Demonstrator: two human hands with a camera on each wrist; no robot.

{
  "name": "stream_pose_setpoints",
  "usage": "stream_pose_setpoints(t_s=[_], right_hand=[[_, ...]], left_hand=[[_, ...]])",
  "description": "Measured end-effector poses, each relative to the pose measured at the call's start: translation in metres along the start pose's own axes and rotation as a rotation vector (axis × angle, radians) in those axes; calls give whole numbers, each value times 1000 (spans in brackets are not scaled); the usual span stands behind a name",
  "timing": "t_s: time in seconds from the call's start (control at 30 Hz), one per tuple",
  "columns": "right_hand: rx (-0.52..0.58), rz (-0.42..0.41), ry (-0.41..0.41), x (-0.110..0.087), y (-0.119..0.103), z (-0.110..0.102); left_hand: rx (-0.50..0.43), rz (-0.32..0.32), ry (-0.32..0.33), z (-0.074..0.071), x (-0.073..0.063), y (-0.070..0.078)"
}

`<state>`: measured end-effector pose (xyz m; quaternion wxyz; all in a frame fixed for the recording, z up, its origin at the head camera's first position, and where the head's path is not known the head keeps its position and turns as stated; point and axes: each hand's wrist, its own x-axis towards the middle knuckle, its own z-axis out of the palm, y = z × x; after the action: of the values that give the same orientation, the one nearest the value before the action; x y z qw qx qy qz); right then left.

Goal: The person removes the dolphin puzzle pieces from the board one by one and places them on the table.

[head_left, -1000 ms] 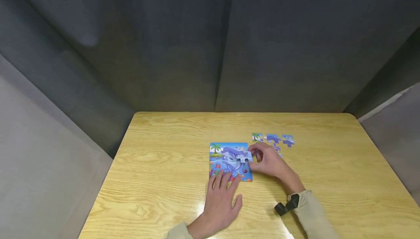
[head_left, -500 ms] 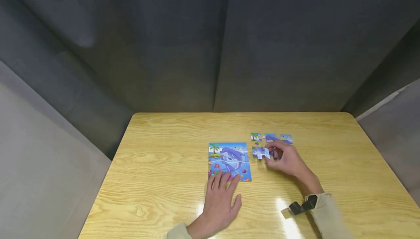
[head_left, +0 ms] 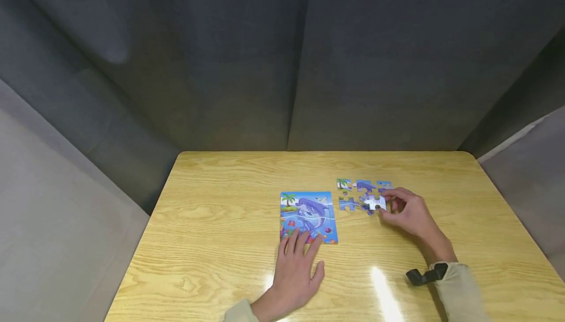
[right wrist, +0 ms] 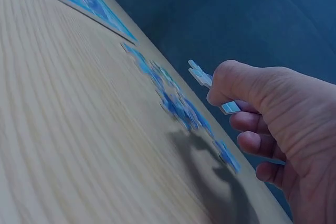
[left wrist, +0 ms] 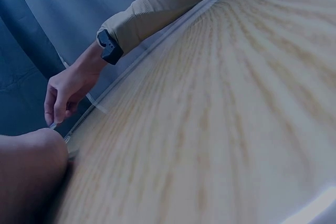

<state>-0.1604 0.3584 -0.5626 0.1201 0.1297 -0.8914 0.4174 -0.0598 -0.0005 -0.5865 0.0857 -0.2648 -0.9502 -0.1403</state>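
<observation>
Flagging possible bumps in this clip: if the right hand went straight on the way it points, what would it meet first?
Likely the loose pieces just ahead of the right hand; but the held piece looks raised off the table, so the hand might pass over them.

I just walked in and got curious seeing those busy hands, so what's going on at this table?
A person is handling a jigsaw. Their right hand pinches one puzzle piece, held up off the table. Other loose pieces lie on the table by that hand, to the right of a flat dolphin picture. The left hand rests with fingers spread on the near edge of the picture.
</observation>
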Motion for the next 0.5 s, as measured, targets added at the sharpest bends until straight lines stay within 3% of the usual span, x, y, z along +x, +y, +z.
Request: stream_pose_setpoints(t_s=[0.23, 0.5], right_hand=[[-3, 51, 12, -9, 14, -13], [-15, 54, 22, -12, 26, -18]], left_hand=[[-7, 2, -1, -1, 0, 0], [-18, 5, 5, -2, 0, 0]])
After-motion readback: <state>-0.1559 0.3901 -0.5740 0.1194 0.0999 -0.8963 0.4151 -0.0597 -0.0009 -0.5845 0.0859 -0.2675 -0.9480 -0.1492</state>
